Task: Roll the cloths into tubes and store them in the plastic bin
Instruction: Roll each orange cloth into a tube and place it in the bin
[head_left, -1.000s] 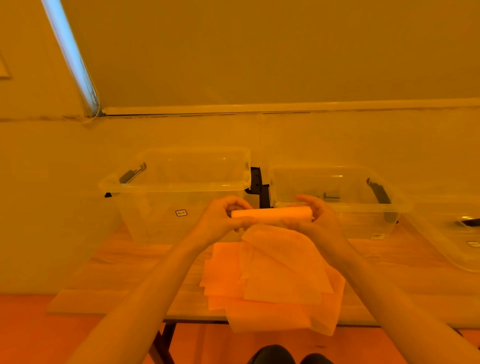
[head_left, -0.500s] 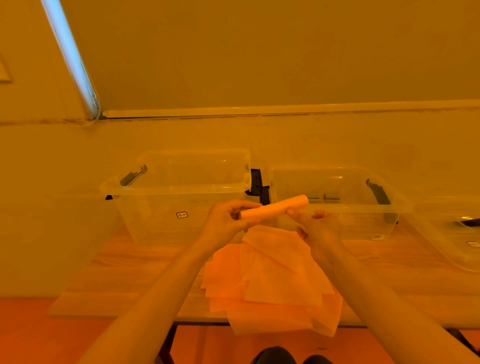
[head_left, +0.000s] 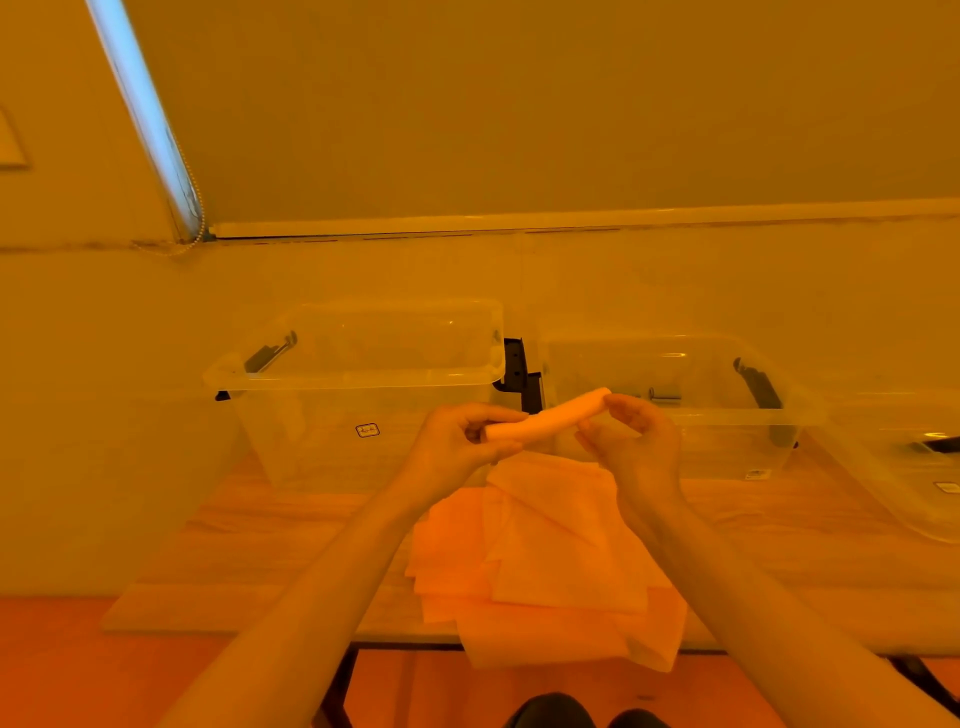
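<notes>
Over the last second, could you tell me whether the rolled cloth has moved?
Yes. The rolled cloth has tilted, its right end rising toward the right-hand bin's rim; the left hand holds the other end.

wooden table (head_left: 779, 540); light tube (head_left: 143, 114) upper left.

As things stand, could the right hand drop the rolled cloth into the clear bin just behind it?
Probably yes: the right hand pinches the rolled cloth just before the open-topped right bin, nothing between.
</notes>
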